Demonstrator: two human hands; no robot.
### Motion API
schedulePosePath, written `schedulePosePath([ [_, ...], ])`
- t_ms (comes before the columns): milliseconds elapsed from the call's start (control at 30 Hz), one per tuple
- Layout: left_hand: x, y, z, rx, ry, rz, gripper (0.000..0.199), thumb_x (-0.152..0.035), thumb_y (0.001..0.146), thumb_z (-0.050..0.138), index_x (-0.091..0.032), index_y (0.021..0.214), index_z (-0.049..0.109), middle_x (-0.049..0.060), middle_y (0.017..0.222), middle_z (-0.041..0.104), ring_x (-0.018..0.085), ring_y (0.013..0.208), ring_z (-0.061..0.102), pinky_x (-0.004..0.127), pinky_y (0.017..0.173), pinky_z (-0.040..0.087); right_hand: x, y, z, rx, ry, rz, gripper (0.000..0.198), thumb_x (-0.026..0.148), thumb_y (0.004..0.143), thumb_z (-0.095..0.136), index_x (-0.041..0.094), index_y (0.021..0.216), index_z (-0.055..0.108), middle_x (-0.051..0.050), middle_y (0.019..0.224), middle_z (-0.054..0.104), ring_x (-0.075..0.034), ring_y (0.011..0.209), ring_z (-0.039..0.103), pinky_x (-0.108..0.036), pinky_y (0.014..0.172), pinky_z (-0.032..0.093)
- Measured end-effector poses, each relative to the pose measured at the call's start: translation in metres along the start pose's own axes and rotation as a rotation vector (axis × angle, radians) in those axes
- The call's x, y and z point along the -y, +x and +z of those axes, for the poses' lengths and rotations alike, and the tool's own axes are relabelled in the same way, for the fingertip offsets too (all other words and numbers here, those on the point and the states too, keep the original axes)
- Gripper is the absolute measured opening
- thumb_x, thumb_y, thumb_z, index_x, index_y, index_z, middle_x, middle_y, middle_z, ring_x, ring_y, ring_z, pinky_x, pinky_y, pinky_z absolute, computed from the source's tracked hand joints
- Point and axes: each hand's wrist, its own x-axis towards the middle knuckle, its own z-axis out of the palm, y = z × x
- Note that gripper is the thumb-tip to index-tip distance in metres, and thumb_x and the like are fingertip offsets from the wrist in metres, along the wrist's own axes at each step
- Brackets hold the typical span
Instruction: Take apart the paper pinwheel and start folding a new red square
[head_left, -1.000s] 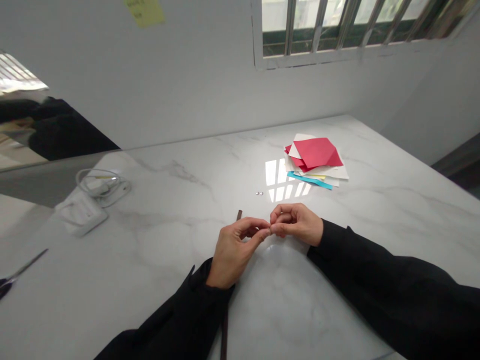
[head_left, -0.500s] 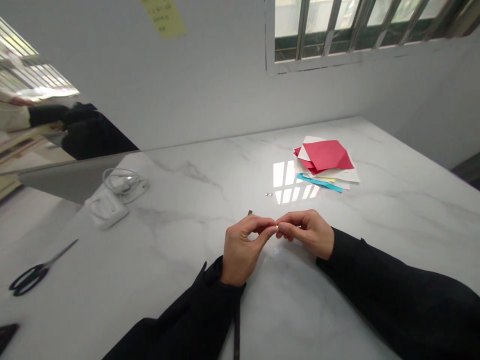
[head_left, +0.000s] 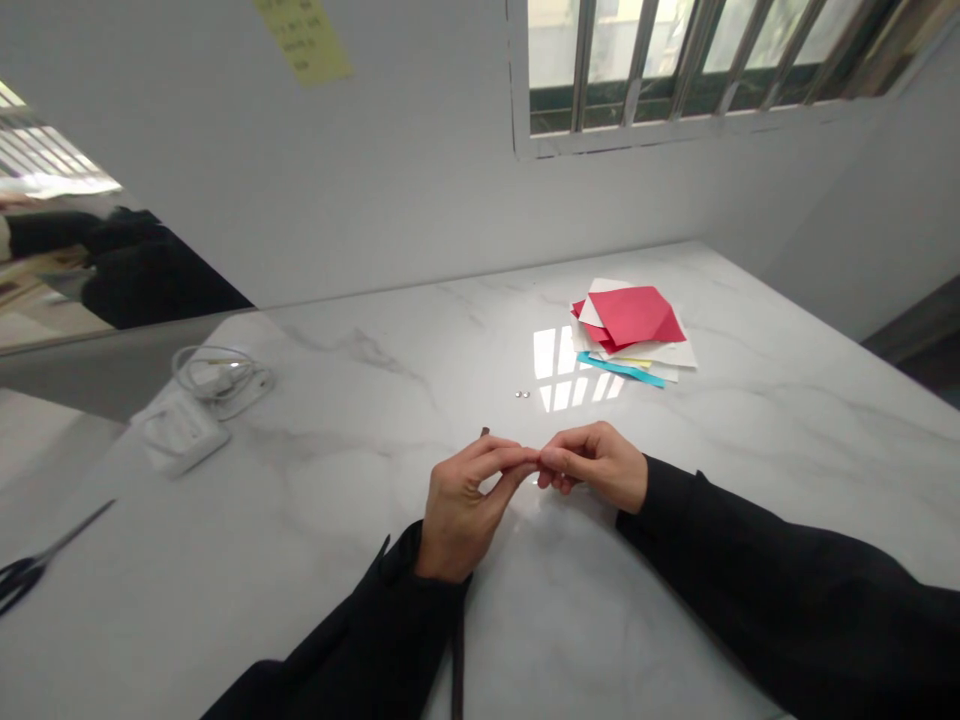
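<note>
Above the marble-patterned table (head_left: 360, 420), my left hand (head_left: 469, 500) and my right hand (head_left: 596, 465) meet fingertip to fingertip. Thumb and forefinger are pinched on each hand. Whatever lies between the fingertips is too small or too hidden to name. Just beyond the hands, two tiny shiny round pieces (head_left: 522, 394) rest side by side on the tabletop. A thin dark brown strip (head_left: 458, 660) lies beneath my left forearm, its far end showing past the left hand.
Red, white and blue paper sheets (head_left: 637, 315) are piled at the back right. A white charger (head_left: 180, 430) with a coiled cable (head_left: 217, 375) sits at the left. Scissors (head_left: 45, 560) lie at the left edge. Behind the table is a wall with a barred window (head_left: 660, 70).
The view has shifted a little to the right, so things appear further left. The small bright spot between my fingertips no longer shows. Both hands stay pinched together.
</note>
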Motion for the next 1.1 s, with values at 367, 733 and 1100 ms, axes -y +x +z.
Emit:
schedulePosePath([
  [367,0.002,0.001,0.007,-0.064,-0.06,-0.108,0.002,-0.021,0.091,0.079,-0.021,0.089,0.08,0.0,0.082,0.08,0.015,0.074,0.073,0.025,0.075,0.059,-0.002,0.001,0.004,-0.054,0.066,0.024,0.041,0.055,0.077,0.086,0.016,0.087,0.078,-0.003,0.077,0.075,-0.011,0.062,0.062,-0.026,0.064,0.055],
  [733,-0.007,-0.007,0.013,-0.123,0.179,-0.018,0.008,-0.027,0.092,0.078,-0.023,0.098,0.08,0.0,0.091,0.081,0.016,0.075,0.074,0.028,0.078,0.059,0.004,-0.01,0.016,-0.283,-0.298,-0.23,0.019,0.035,0.09,0.071,0.017,0.085,0.076,-0.003,0.077,0.076,-0.014,0.068,0.068,-0.026,0.063,0.058],
  [1100,-0.014,-0.002,0.008,0.232,0.102,-0.244,0.028,-0.038,0.108,0.049,-0.02,0.09,0.062,-0.005,0.061,0.059,0.013,0.056,0.056,0.026,0.059,0.041,0.008,-0.015,0.016,-0.381,-0.731,-0.678,0.01,0.017,0.094,0.068,0.019,0.086,0.073,-0.002,0.079,0.077,-0.013,0.069,0.07,-0.025,0.068,0.058],
])
